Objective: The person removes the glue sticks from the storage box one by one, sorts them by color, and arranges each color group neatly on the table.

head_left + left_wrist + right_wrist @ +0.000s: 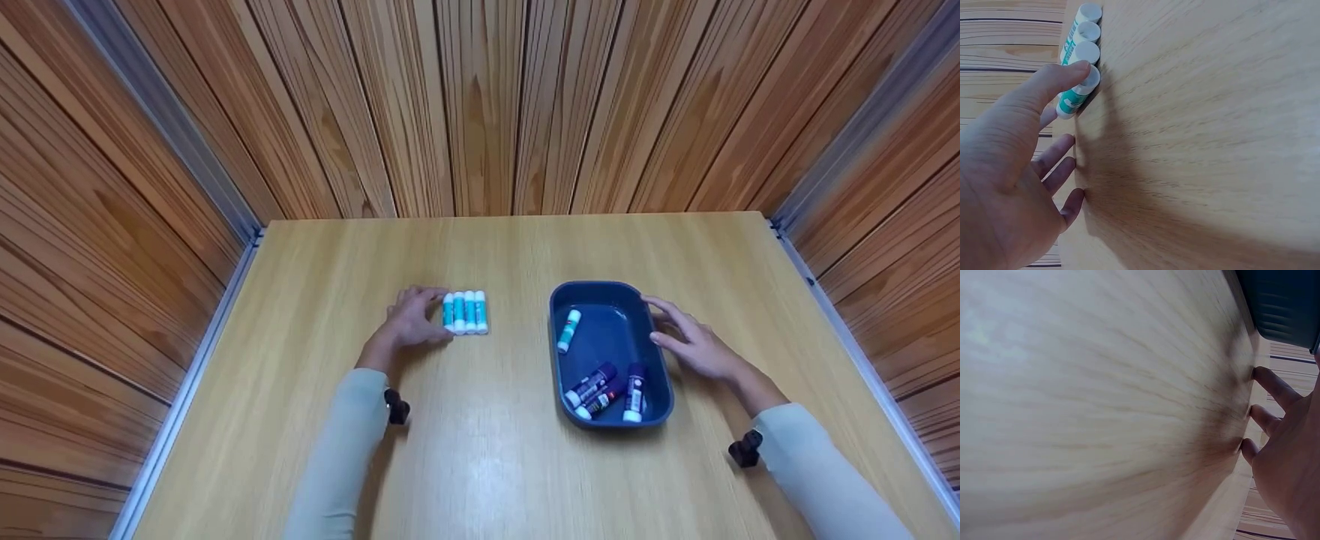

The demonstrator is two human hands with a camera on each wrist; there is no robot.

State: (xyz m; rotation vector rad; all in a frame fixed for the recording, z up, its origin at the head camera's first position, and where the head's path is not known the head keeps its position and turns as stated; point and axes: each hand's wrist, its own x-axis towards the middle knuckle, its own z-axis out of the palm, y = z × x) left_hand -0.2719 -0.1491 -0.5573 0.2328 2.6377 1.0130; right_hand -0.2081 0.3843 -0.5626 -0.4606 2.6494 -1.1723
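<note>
Several white and teal glue sticks lie side by side in a row on the table. My left hand spans the leftmost glue stick, pinching it end to end between thumb and index finger; the other fingers touch the tabletop. My right hand rests against the right side of a dark blue tray, thumb and index finger at its rim, the rest spread on the table. Inside the tray are one teal glue stick near the left wall and three purple glue sticks toward the near end.
The light wooden table carries the tray right of centre and the row left of it. Wood-plank walls stand behind and at both sides, with grey metal strips along the table's side edges.
</note>
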